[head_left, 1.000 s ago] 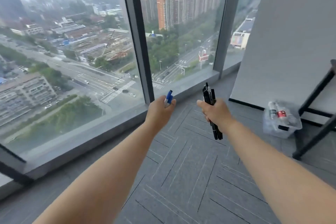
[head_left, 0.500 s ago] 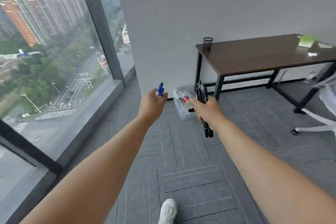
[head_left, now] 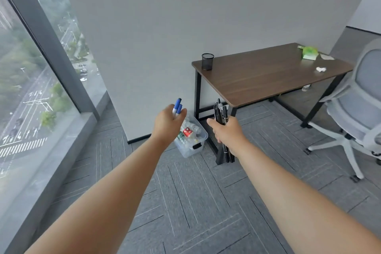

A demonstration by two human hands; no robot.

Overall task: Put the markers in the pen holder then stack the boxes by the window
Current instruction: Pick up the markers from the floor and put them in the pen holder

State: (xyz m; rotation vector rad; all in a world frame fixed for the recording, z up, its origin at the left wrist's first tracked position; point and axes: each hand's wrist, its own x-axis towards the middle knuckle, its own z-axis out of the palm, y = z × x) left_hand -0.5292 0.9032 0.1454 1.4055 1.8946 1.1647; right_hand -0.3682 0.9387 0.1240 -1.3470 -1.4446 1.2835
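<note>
Since half a second ago the view has swung right and closer, so the tabletop (head_left: 268, 76) now sits near the middle. The left hand (head_left: 168, 123) has its fingers curled round two blue markers (head_left: 177, 106), caps pointing up. The right hand (head_left: 227, 133) is clenched on a bundle of black markers (head_left: 220, 111), held upright. A black mesh pen holder (head_left: 207, 61) stands on the tabletop's near-left corner; what it contains cannot be made out. On the floor beside the desk leg, a clear plastic bin (head_left: 191, 142) holds bottles. The window (head_left: 31, 88) runs along the left.
</note>
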